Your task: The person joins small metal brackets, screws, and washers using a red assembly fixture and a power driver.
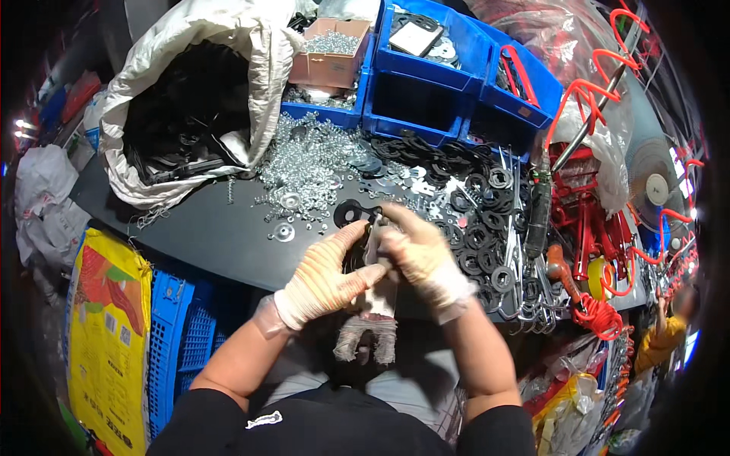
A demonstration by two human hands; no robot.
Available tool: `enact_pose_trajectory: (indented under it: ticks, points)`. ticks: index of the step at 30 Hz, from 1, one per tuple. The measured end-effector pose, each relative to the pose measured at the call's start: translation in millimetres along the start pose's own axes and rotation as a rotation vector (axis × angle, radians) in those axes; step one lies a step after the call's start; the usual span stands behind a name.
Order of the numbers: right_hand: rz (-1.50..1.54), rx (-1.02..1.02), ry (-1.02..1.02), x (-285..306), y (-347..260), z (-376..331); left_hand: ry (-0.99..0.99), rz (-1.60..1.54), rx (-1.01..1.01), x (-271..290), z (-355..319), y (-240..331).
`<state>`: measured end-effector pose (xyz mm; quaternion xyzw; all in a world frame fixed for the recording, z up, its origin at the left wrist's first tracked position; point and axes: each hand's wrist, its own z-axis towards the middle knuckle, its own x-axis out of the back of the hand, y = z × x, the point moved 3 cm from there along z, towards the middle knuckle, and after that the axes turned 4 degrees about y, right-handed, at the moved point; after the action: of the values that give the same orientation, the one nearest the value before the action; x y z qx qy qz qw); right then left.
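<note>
A black plastic part with a ring-shaped end (348, 213) rests at a pale, flat-faced fixture (385, 298) at the table's near edge. My left hand (323, 270), in a whitish glove, curls round the black part from the left, its thumb lying across toward the fixture. At the top of the fixture my right hand (418, 251), gloved too and slightly blurred, is closed with bent fingers; what lies in its grip is hidden. Below both hands the fixture ends in two cloth-wrapped prongs (366, 340).
Loose silvery screws (308, 156) and black rings (477, 237) cover the table beyond my hands. Blue bins (426, 72) stand behind; a white sack (118, 129) of black parts sits left. At right are a screwdriver-like power tool (538, 205), red coiled hose (582, 87) and hex keys (517, 285).
</note>
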<state>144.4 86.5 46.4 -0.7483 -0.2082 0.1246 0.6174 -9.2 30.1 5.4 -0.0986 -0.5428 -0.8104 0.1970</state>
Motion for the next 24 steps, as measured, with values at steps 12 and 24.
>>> enact_pose_trajectory:
  ticks: [12,24]
  points:
    - [-1.554,-0.154,0.633,206,64,-69,-0.082,-0.540,0.180,-7,7,34]
    - [1.071,-0.019,0.448,165,110,-108,-0.094,-0.800,0.386,-6,9,35]
